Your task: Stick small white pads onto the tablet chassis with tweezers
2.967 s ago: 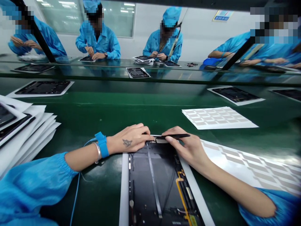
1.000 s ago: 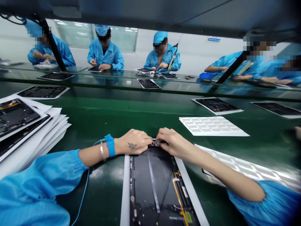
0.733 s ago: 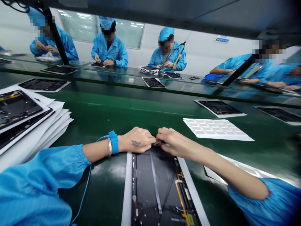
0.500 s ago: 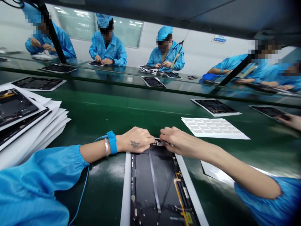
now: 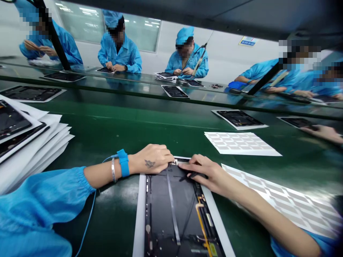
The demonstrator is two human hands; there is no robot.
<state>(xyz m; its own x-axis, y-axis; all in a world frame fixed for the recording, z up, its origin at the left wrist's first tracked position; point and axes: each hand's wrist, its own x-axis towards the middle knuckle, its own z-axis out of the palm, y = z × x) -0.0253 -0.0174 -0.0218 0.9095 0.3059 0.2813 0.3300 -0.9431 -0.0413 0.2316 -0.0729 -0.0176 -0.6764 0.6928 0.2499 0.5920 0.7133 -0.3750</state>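
At the near edge of the green tabletop (image 5: pixel 112 221), a black tablet panel (image 5: pixel 160 214) lies on a white sheet (image 5: pixel 139 221) between the person's 2 hands. The left hand (image 5: pixel 151 159) rests loosely, fingertips on the panel's far edge; the right hand (image 5: pixel 206 175) grips a slim black tool (image 5: pixel 197 175) low against the panel. The wall sign (image 5: pixel 248 41) is too small to read.

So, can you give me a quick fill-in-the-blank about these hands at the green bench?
1. The blue wrist strap is on the ____ arm.
2. The left hand has a small tattoo on its ____.
3. The right hand holds black ____ over the dark tablet panel.
4. The sheet of grey labels lies to the ____ of that panel.

Missing words: left; back; tweezers; right.
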